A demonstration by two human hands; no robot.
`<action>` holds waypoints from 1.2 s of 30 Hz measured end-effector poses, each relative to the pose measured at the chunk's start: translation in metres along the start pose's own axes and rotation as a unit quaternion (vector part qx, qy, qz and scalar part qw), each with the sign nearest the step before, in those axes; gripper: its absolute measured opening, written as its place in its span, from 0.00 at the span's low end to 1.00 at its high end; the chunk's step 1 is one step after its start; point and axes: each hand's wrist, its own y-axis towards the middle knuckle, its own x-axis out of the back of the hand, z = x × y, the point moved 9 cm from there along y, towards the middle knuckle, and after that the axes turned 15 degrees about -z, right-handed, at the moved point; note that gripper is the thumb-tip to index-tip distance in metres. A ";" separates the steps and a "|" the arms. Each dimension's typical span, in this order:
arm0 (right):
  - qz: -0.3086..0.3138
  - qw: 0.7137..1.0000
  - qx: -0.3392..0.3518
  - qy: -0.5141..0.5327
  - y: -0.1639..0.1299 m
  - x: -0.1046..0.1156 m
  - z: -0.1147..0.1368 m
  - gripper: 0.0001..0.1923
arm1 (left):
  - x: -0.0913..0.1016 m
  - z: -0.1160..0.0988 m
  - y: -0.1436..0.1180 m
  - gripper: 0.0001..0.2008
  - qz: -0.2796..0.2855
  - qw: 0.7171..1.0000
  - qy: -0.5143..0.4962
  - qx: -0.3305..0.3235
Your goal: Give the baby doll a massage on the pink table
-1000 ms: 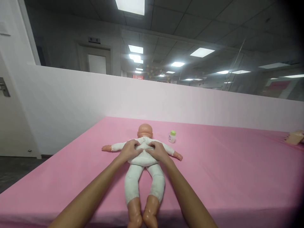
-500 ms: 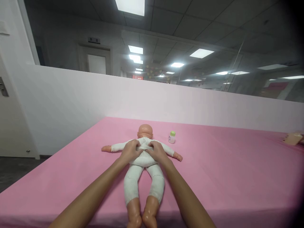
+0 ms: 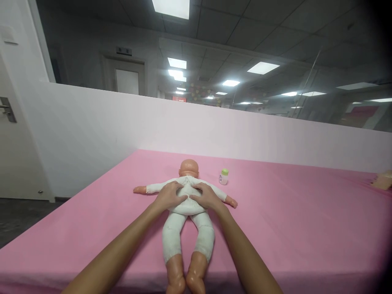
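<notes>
Both our hands on the doll (image 3: 187, 204), which lies flat along the middle of the pink bed (image 3: 290, 228), head at the far end, feet at the near edge.

Left hand (image 3: 169, 196): palm down on the left side of the doll's torso, fingers curled a little into the white suit. The grip looks like a press with the fingers bent. We cannot tell whether any cloth is actually pinched.

Right hand (image 3: 207, 196): same posture on the right side of the torso, fingers bent and pressing on the suit. Thumbs of the two hands meet near the middle of the chest, touching or all but touching.

Doll's arms spread straight out to left and right, small bare hands resting on the sheet. Legs in white run toward us, slightly apart, with the bare feet side by side at the near edge of the bed. Bald head lies just beyond our fingertips.

Small bottle (image 3: 223, 177) with a green cap stands upright on the sheet, to the right of the doll's head, apart from it.

Tan object (image 3: 385, 180) at the far right edge of the bed, cut off by the frame; too little shows to say what it is.

White partition wall (image 3: 245, 134) runs behind the bed. Door handle (image 3: 6, 108) at far left.
</notes>
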 end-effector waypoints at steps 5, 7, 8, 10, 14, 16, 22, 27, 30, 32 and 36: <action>-0.031 0.999 0.008 0.015 0.006 -0.003 0.002 0.11 | 0.003 -0.001 0.004 0.08 -0.038 0.999 0.019 0.001; -0.047 0.999 0.017 0.020 0.007 -0.003 0.004 0.08 | 0.004 -0.001 0.003 0.06 -0.060 0.998 0.013 0.001; -0.054 0.998 0.022 0.022 0.007 -0.002 0.005 0.08 | 0.006 -0.001 0.003 0.06 -0.070 0.997 0.010 0.001; -0.067 0.997 0.031 0.025 0.007 -0.001 0.006 0.07 | 0.008 0.000 0.001 0.06 -0.087 0.996 0.005 0.002; -0.085 0.994 0.055 0.027 0.005 0.003 0.008 0.11 | 0.008 0.001 -0.002 0.10 -0.096 0.995 -0.012 -0.008; -0.088 0.993 0.069 0.025 0.004 0.005 0.010 0.15 | 0.006 0.002 -0.002 0.14 -0.091 0.995 -0.023 -0.013; -0.051 0.996 0.070 0.039 0.003 0.001 0.006 0.17 | 0.002 0.005 0.000 0.10 -0.069 0.997 -0.039 -0.008; -0.080 0.993 0.082 0.035 0.006 0.002 0.004 0.13 | 0.014 0.012 0.003 0.14 -0.087 0.996 0.011 0.027; -0.133 0.986 0.086 0.048 0.009 0.011 0.003 0.12 | 0.016 0.025 0.002 0.19 -0.054 0.994 0.044 0.081; -0.176 0.979 0.080 0.061 0.011 0.020 -0.001 0.13 | 0.016 0.032 0.001 0.23 -0.021 0.992 0.058 0.110; -0.235 0.967 0.037 0.087 0.015 0.030 -0.018 0.17 | 0.017 0.045 -0.002 0.32 0.041 0.983 0.080 0.162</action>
